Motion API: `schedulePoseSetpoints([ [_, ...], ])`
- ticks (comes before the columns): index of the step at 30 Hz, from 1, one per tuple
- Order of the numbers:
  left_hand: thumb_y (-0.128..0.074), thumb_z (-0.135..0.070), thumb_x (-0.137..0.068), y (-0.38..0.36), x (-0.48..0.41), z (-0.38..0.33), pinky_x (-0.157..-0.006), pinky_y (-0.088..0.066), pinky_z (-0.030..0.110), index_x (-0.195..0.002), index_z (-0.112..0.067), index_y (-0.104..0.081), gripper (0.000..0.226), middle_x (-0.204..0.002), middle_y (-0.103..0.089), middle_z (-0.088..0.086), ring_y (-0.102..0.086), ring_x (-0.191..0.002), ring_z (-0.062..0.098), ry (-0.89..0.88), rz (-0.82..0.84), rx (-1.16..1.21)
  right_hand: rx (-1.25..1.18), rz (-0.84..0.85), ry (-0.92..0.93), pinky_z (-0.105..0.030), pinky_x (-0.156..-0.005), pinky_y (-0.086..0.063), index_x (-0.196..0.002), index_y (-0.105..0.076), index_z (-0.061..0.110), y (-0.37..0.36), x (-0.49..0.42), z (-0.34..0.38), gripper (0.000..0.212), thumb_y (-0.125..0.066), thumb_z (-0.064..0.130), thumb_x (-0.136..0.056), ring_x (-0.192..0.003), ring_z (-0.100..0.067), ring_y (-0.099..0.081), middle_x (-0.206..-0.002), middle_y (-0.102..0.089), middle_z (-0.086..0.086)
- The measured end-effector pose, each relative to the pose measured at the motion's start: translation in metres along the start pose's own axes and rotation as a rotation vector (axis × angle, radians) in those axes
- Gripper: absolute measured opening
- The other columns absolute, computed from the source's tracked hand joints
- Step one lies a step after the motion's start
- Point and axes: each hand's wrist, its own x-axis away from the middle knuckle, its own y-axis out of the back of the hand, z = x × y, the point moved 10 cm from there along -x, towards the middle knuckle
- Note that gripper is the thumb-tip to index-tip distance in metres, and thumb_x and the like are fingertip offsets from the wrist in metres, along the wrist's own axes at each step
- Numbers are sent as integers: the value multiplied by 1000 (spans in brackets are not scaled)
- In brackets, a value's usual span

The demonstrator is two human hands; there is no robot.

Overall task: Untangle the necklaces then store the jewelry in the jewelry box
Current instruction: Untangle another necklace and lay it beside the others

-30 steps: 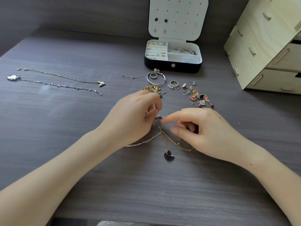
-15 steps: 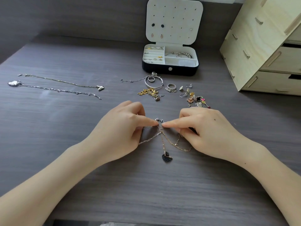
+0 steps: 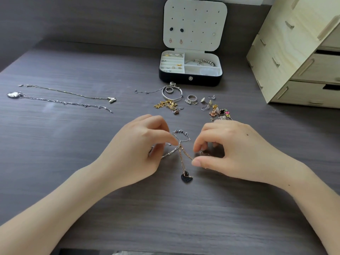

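On the table [image 3: 55,148] centre, left hand [image 3: 136,153] pinches the necklace knot [image 3: 179,143]; gold chain [image 3: 186,153] slants toward nearer right hand [image 3: 239,153], grip unclear.

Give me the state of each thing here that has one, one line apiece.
jewelry box, open, lid upright.
tangled necklaces, knotted together between the hands.
left hand, pinches the tangled necklaces at the knot.
right hand, fingers curled beside the tangle; grip unclear.
two silver necklaces, laid out straight, apart, on the table.
loose jewelry, on the table, outside the box.
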Motion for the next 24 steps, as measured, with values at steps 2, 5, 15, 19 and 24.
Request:
schedulePoseSetpoints([
  [2, -51, 2, -74, -4, 1, -1, -63, -38, 23, -87, -20, -75, 36, -81, -61, -4, -53, -70, 17, -19, 28, 15, 34, 79, 33, -16, -72, -32, -85, -63, 35, -1, 3, -1, 34, -52, 63, -71, -77, -5, -45, -80, -52, 20],
  [5, -54, -6, -79, -8, 0, 1, -64, -39, 21, -90, -20, -74, 27, -82, -61, -6, -54, -71, 13, 15, 54, 11, 51, 182, 18, -14, -79, -28, -93, -61, 38, -1, 7, -12, 32, -65, 59, -70, -86, -2, -43, -88, -48, 22],
  [15, -54, -20, -81, 8, 30, 25, -54, -31, 12, -87, -24, -68, 15, -76, -53, -9, -46, -58, 12, 178, 43, -135, -14, 180, -66, -10, -74, -32, -70, -50, 39, -6, 25, -20, 25, -66, 27, -84, -86, -2, -46, -81, -52, 16],
  [19, -64, -12, -84, 8, 37, 29, -52, -33, 15, -90, -24, -67, 13, -70, -46, -14, -45, -55, 3, 227, 83, -107, -187, 51, -94, -13, -73, -39, -78, -50, 26, 8, 25, -16, 18, -58, 16, -90, -81, -2, -53, -81, -58, 13],
  [24, -61, -14, -86, 7, 41, 30, -55, -33, 15, -88, -22, -62, 8, -70, -47, -14, -46, -60, 3, 228, 104, -109, -426, -12, -58, -21, -68, -45, -82, -43, 17, 29, -1, 6, 18, -45, 6, -95, -72, -10, -62, -73, -67, 7],
])
